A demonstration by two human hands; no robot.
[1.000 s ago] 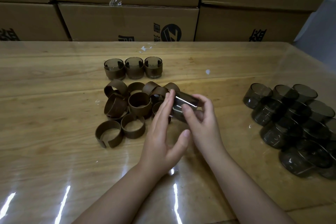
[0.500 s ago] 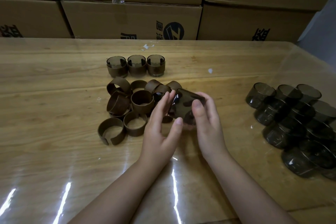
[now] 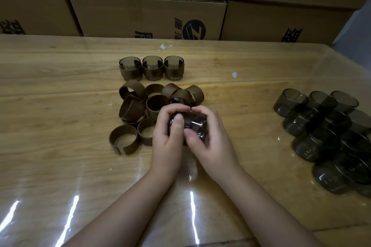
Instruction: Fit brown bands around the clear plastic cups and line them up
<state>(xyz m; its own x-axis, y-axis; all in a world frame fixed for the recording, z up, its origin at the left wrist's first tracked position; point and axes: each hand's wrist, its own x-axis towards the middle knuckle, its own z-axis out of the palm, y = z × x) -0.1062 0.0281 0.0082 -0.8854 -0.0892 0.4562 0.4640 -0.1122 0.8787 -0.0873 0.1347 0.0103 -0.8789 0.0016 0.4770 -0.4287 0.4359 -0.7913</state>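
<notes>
A dark clear plastic cup [image 3: 192,123] sits between both hands over the table's middle. My left hand [image 3: 167,140] grips its left side, thumb across the front. My right hand [image 3: 210,142] grips its right side, thumb low on the front. Whether a band is on this cup is hidden by the fingers. Three banded cups [image 3: 151,68] stand in a row farther back. A pile of loose brown bands [image 3: 140,110] lies left of my hands, with one split band [image 3: 123,142] nearest me.
Several bare smoky cups [image 3: 325,130] are heaped at the right side of the wooden table [image 3: 60,106], which is covered by a clear glossy sheet. Stacked cardboard boxes [image 3: 148,14] wall off the far edge. The table's near edge shows at bottom right.
My left hand went from open beside the cup to curled round it. Both hands pulled the cup a little nearer me.
</notes>
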